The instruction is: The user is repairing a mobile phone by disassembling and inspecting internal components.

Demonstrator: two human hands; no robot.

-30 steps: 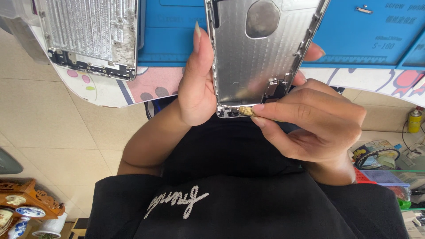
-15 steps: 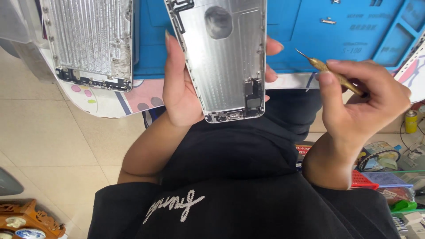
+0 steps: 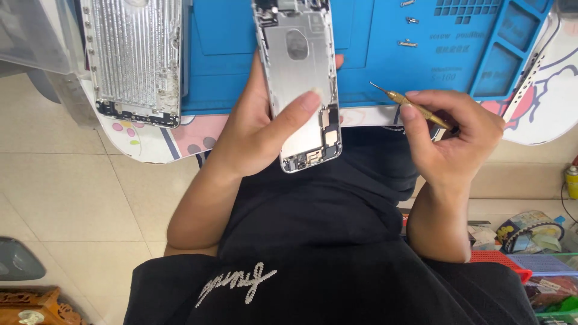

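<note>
1. Bright, even daylight fills my view; colours read true.
2. The phone shell in my left hand shows soft sheen, not hard glare.
3. Faint shadow lies under my right hand and along the blue mat.
4. Focus is sharp centrally.
5. Edges bow outward; corners smear slightly.

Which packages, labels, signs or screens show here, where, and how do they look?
Blue work mat: on the table at top, rectangular, pale printed lettering and recessed trays at its right.
Tape roll: lower right by the floor, round, multicoloured print.
Spray can: right edge, yellow, partly cut off.
No lit screens: the phone shell in the left hand is bare metal.
</note>
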